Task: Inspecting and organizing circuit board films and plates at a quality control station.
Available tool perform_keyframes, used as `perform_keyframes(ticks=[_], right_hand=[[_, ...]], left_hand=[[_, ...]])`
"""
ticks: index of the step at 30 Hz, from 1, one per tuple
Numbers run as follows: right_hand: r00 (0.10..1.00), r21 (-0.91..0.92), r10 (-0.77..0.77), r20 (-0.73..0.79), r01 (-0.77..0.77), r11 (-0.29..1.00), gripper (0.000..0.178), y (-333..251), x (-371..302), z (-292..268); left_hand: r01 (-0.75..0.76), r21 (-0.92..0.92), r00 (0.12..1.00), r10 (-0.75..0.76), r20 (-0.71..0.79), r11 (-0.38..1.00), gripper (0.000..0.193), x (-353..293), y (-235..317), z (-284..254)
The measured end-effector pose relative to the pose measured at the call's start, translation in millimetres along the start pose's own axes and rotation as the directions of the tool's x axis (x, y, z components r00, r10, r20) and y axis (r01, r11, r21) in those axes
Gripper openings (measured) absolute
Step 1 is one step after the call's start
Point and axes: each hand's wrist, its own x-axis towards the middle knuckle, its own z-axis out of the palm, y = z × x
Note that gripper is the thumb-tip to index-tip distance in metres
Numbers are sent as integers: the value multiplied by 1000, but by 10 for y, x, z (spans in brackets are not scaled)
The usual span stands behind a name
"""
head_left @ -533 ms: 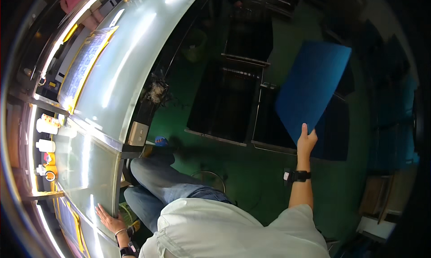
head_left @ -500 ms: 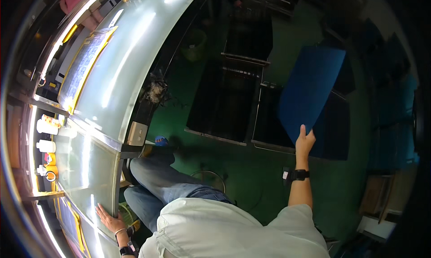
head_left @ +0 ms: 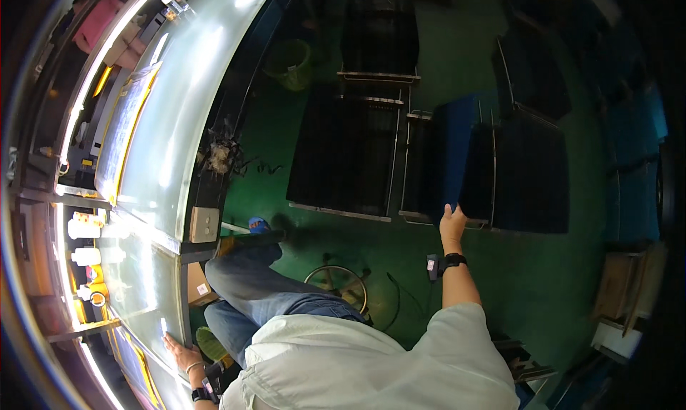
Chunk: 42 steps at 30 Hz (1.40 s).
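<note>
My right hand point(head_left: 451, 230) is stretched out in front of me, thumb up, and grips the near corner of a thin blue sheet point(head_left: 454, 149). The sheet is tilted and seen partly edge-on above a dark stack point(head_left: 421, 171) with a metal-edged frame. Whether the sheet touches the stack is too dark to tell. At the lower left, my left hand point(head_left: 184, 354) rests with fingers extended on the edge of a glass-topped lit table point(head_left: 146, 281) and holds nothing.
More dark stacks in metal frames stand ahead, one point(head_left: 343, 156) left of the sheet and another point(head_left: 532, 178) right of it. Small bottles point(head_left: 87, 256) line the table's far side. A ring-shaped stool base point(head_left: 336, 288) is near my legs. A person in pink point(head_left: 103, 24) is at the upper left.
My right hand has moved left with the blue sheet. The sheet has turned, so its broad face now looks much narrower. My left hand stays on the table edge, and the view has shifted slightly.
</note>
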Motion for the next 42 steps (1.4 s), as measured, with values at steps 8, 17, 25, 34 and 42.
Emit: perform_keyframes(ticks=[8, 17, 25, 34, 42], right_hand=[[996, 6, 82, 21, -82, 997, 26, 13, -28, 103], [996, -52, 29, 85, -25, 998, 25, -118, 176, 201], [980, -148, 100, 174, -75, 986, 27, -284, 384, 229], [978, -138, 97, 186, -72, 988, 26, -277, 279, 216], [973, -168, 3, 231, 37, 985, 26, -312, 586, 361]], left_hand=[[-2, 28, 1000, 2, 5, 1000, 91, 21, 18, -23], [26, 10, 999, -26, 25, 1000, 94, 9, 105, -80], [47, 37, 999, -47, 17, 998, 95, -4, 66, -35], [87, 13, 993, -88, 82, 996, 97, 10, 143, -107], [106, 52, 990, -111, 88, 993, 95, -11, 65, -45]])
